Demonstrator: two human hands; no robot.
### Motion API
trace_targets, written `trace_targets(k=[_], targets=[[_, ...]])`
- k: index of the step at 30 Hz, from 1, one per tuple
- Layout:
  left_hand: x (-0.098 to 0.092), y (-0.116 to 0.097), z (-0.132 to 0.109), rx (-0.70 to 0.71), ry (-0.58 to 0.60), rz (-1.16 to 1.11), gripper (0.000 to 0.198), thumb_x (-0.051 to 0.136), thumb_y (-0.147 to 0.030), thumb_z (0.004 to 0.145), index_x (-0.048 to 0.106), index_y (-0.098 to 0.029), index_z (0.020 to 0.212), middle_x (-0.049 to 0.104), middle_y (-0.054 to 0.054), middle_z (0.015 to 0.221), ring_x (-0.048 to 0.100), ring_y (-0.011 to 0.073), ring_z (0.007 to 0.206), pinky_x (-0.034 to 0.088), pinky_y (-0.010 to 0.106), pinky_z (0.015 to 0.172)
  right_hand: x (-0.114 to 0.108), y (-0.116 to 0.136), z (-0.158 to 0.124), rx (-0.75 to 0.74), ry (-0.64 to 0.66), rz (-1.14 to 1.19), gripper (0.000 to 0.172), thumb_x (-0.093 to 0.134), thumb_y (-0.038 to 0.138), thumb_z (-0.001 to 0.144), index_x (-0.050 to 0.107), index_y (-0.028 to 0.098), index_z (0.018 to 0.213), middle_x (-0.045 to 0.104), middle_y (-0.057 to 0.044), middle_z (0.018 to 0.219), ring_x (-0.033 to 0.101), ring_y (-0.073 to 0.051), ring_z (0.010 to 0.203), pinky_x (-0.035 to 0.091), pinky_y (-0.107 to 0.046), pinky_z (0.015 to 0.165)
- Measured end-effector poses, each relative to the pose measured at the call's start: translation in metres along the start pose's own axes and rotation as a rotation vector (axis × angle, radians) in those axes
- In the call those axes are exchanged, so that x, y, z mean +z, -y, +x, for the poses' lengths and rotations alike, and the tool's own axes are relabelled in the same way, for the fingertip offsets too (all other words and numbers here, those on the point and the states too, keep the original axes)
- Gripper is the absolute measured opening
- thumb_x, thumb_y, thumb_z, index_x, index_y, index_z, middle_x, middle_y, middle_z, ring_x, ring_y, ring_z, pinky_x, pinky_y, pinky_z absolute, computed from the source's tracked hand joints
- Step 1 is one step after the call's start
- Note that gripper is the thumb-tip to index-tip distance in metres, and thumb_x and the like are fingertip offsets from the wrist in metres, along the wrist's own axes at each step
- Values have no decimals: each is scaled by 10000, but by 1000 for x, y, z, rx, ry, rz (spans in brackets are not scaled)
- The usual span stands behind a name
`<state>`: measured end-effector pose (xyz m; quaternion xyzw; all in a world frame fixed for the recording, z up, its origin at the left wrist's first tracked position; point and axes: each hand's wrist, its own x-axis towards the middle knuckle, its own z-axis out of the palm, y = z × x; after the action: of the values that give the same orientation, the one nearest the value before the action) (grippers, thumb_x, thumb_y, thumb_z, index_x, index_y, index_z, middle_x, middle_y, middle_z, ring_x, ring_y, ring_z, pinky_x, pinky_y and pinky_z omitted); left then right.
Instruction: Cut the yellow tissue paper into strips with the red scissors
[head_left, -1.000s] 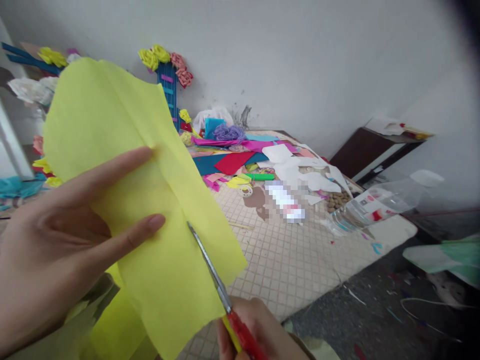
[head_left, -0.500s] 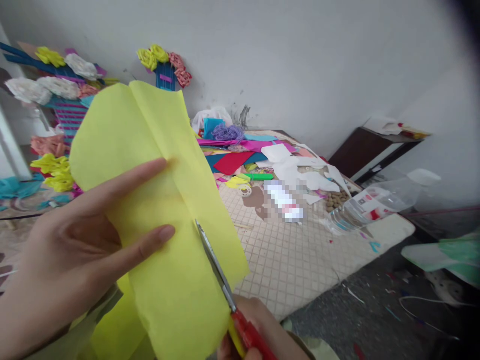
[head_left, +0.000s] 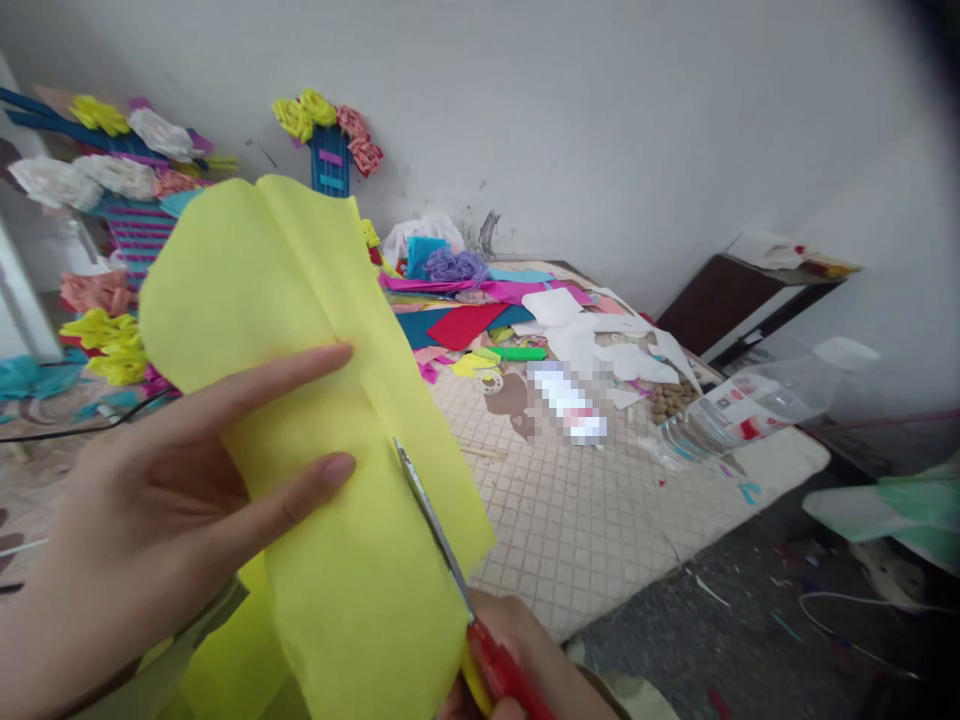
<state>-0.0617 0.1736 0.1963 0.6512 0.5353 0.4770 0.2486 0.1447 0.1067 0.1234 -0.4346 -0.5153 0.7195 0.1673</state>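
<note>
A large sheet of yellow crepe-like paper (head_left: pixel 225 270) stands raised in front of me, with a lengthwise crease. My left hand (head_left: pixel 180 490) grips it from the left, thumb and index finger on its near face and the other fingers hidden behind. At lower right my right hand (head_left: pixel 517 650) holds scissors (head_left: pixel 439 530) with red and yellow handles. Their metal blade lies along the paper, its tip just right of my left thumb. The lower blade is mostly hidden by the paper. Another yellow piece (head_left: pixel 232 650) shows below my left wrist.
The tiled-pattern table (head_left: pixel 600 530) carries coloured paper scraps (head_left: pixel 465 325), purple yarn (head_left: pixel 456 266), a green cutter-like tool (head_left: pixel 523 354) and a clear plastic bottle (head_left: pixel 750 405) on its side. Paper-flower pieces (head_left: pixel 120 180) stand at left. A dark cabinet (head_left: pixel 720 300) is at right.
The upper part of the paper has dropped slightly and shifted left. My left index finger sits a little lower and further right. The scissors have barely moved.
</note>
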Motion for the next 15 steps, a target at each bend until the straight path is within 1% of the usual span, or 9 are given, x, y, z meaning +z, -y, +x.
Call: trace_targets(k=[2,4,6,8,11,13,15], targets=[[-1,0,-1,8,7,15,459,709,-442,649,617,-374,1094,696,-78,1033,708,194,765,618,249,578,0,1,0,-18,-2,-8,376,609,505,785,599,130,788,518,9,603,535,-106,577,436,-193,519],[-3,2,-2,11,17,40,400,693,-461,657,630,-402,1048,693,-84,1026,703,186,766,608,228,578,0,2,0,-41,-13,-23,372,625,503,775,596,132,774,529,7,619,533,-101,571,437,-194,524],[-5,3,-3,6,30,65,397,683,-481,663,632,-407,1050,695,-91,1023,700,180,755,601,217,572,0,4,-2,-64,-28,-40,365,687,484,725,594,133,762,537,4,641,529,-100,578,436,-198,535],[-6,5,-3,21,37,108,401,674,-506,670,645,-394,1053,704,-97,1004,700,172,777,593,204,618,1,5,-2,-83,-43,-56,357,726,460,690,591,132,739,540,-1,653,524,-103,590,434,-206,550],[-7,7,-3,69,31,186,398,646,-548,683,670,-368,1037,715,-100,967,694,163,840,569,196,725,2,4,0,-91,-66,-53,345,641,467,777,587,134,705,542,-9,639,521,-107,592,440,-216,566],[-7,7,-3,88,20,219,425,624,-577,683,672,-358,1044,722,-91,921,697,167,825,570,206,722,3,1,2,-77,-83,-49,369,569,478,832,587,134,700,538,-12,624,525,-110,586,451,-219,569],[-8,7,-3,79,29,218,449,618,-585,679,667,-353,1060,726,-77,897,702,178,790,580,219,679,2,-2,2,-59,-93,-66,380,565,496,830,591,134,716,535,-14,619,533,-116,585,459,-221,564]])
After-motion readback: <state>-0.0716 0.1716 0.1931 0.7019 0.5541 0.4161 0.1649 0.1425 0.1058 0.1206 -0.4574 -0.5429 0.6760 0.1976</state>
